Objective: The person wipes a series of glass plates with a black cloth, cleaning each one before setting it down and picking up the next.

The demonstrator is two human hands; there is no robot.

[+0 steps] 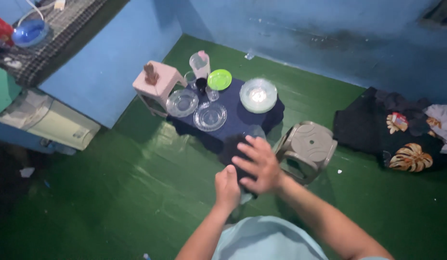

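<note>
My left hand and my right hand are raised together in front of me, over the near end of a small table under a dark blue cloth. The left hand looks closed around the lower part of a clear glass whose rim shows just above my right fingers. The right hand lies flat with fingers spread over the glass. On the cloth stand two clear glass bowls, a stack of pale plates, a green plate, a clear jug and small glasses.
A pink plastic stool with a small brown object stands left of the table. A grey stool stands to the right. Dark clothes lie on the green floor by the blue wall. A counter with a blue bowl is at the top left.
</note>
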